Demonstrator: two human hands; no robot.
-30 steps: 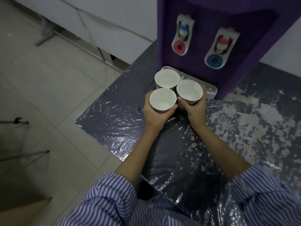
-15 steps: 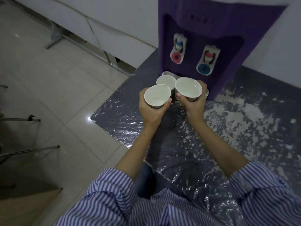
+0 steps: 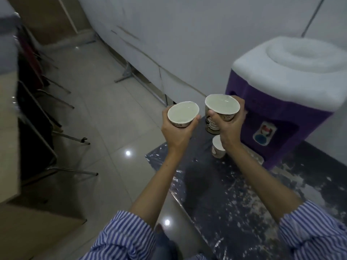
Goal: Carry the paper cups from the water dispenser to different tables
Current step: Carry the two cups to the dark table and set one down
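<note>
My left hand point(image 3: 178, 135) grips a paper cup point(image 3: 183, 114) filled with water, raised above the table's left corner. My right hand point(image 3: 230, 128) holds a second filled paper cup point(image 3: 222, 107) beside it, a little higher and closer to the dispenser. A third paper cup point(image 3: 217, 147) stays on the table below my right hand, partly hidden by my wrist. The purple water dispenser point(image 3: 285, 102) with a white top stands at the right, one tap point(image 3: 264, 131) showing.
The dark table point(image 3: 234, 194) is covered in shiny plastic film with pale patches. To the left lies tiled floor point(image 3: 105, 128) with metal chair legs point(image 3: 62, 136) and a wooden desk edge point(image 3: 9, 132). A white wall panel point(image 3: 169, 34) runs behind.
Both hands have lifted their cups up and away from the dispenser's tray. The third cup stayed on the table. The view has risen and swung left toward the floor.
</note>
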